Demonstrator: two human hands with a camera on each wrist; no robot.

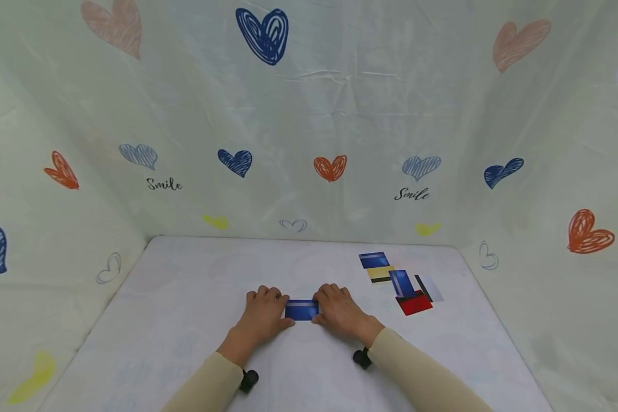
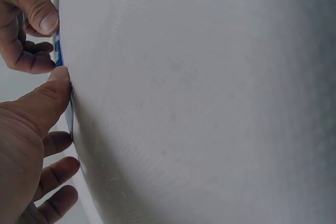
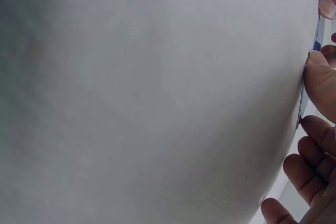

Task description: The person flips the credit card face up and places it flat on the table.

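A blue plastic card (image 1: 301,310) with a pale stripe near its far edge lies flat on the white table, between both hands. At its left end, my left hand (image 1: 262,312) holds it with the thumb at the near corner and fingers at the far corner. My right hand (image 1: 338,312) grips the opposite end in the same way. In the left wrist view, the left hand (image 2: 29,140) shows thumb and fingertips at the card's edge, with a sliver of blue card (image 2: 59,56) visible. The right wrist view shows the right hand (image 3: 321,87) and a thin strip of card (image 3: 317,44).
To the right lie several overlapping cards: a blue card (image 1: 375,260) at the back, a yellow card (image 1: 378,272), another blue card (image 1: 401,283), a red card (image 1: 414,304) and a white card (image 1: 432,288) with a dark stripe. A heart-printed curtain (image 1: 288,114) surrounds the table (image 1: 159,320).
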